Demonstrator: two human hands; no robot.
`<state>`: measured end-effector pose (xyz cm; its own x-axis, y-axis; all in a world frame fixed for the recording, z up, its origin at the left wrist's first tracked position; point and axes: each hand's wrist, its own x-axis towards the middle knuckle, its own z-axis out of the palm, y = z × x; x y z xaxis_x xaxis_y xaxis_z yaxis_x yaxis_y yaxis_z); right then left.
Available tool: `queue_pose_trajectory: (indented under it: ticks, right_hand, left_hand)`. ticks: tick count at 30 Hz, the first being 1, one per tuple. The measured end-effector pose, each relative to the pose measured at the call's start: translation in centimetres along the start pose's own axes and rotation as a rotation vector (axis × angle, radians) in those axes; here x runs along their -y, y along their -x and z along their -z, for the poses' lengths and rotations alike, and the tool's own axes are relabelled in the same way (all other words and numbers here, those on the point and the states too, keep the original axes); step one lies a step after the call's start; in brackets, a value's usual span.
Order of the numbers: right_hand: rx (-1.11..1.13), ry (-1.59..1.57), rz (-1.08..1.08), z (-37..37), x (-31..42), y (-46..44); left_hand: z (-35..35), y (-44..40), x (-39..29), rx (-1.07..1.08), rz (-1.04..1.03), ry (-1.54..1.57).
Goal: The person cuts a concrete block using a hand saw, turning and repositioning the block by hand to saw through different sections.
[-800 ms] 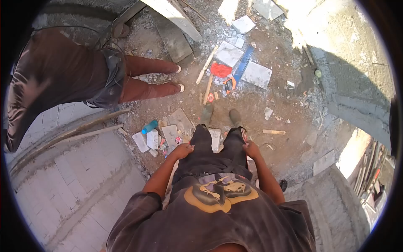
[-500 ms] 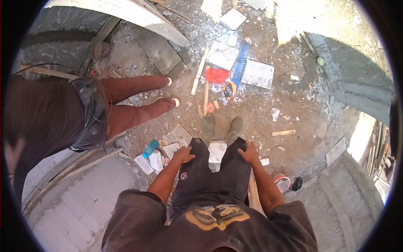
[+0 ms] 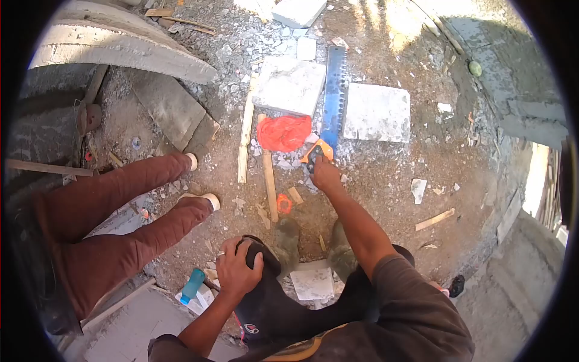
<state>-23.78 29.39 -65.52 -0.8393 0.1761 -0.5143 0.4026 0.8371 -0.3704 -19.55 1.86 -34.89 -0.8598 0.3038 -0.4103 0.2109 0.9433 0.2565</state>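
Observation:
My right hand (image 3: 325, 173) reaches down to the ground, its fingers closed round the orange and black handle of a saw (image 3: 333, 96) with a blue toothed blade. The blade lies between two pale blocks, the left one (image 3: 291, 84) and the right one (image 3: 377, 113). A red bag (image 3: 284, 133) is just left of the saw handle. My left hand (image 3: 237, 265) rests on my left knee with thumb and fingers apart, holding nothing.
A co-worker's legs (image 3: 139, 229) stand at the left. Wood strips (image 3: 269, 187), an orange tape roll (image 3: 283, 203) and a teal bottle (image 3: 193, 286) lie on the ground. A pale block (image 3: 312, 282) is between my feet. Curved concrete (image 3: 126, 48) rises at upper left.
My right hand has left my right knee and moved forward onto the saw handle. My left hand is still on my left knee. The view has come closer to the ground.

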Motion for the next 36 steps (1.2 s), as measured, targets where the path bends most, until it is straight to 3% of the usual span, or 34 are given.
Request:
queue_pose_trajectory:
  ticks: [3,8,12,16,17,19,21,23,25,27,31,33,36]
  right_hand:
    - [-0.136,0.282,-0.011,-2.7,0.5,-4.0]
    - [-0.239,0.316,0.072,-3.0,0.7,-4.6]
    - [-0.207,0.233,0.049,-4.7,1.2,-2.3]
    - [-0.398,0.293,0.019,-9.9,1.0,-3.1]
    - [-0.370,0.144,-0.058,-9.9,0.8,-2.9]
    - [-0.316,-0.142,-0.197,-4.7,1.7,-2.7]
    - [-0.344,-0.242,-0.142,-1.7,1.5,-4.1]
    - [-0.460,-0.515,-0.231,7.7,4.2,-0.5]
    - [-0.629,-0.600,-0.175,14.5,4.4,0.6]
    - [-0.497,-0.784,-0.241,22.3,4.3,4.0]
    - [-0.686,-0.423,0.124,29.1,-1.6,11.6]
    - [-0.893,-0.502,0.257,29.7,-5.2,14.4]
    - [-0.968,-0.832,0.419,28.9,-7.4,20.1]
  left_hand:
    - [-2.4,-4.0,1.0,-0.175,-0.090,-0.015]
    - [-4.3,-8.0,0.5,-0.328,-0.163,0.005]
    - [-4.2,-5.0,-0.4,-0.353,-0.289,-0.003]
    - [-4.3,0.1,2.6,-0.435,-0.386,0.035]
    - [-4.7,1.3,3.4,-0.470,-0.385,0.045]
    - [-5.4,3.7,4.8,-0.549,-0.374,0.078]
    - [-5.4,6.6,5.2,-0.608,-0.373,0.073]
    - [-5.4,9.1,5.2,-0.650,-0.356,0.086]
    - [-5.1,10.9,5.5,-0.673,-0.362,0.096]
    - [-4.3,12.2,5.6,-0.654,-0.353,0.082]
    - [-3.6,12.7,5.9,-0.630,-0.341,0.041]
    - [-3.3,12.8,6.1,-0.623,-0.339,0.033]
    - [-2.7,12.0,5.8,-0.570,-0.314,0.004]
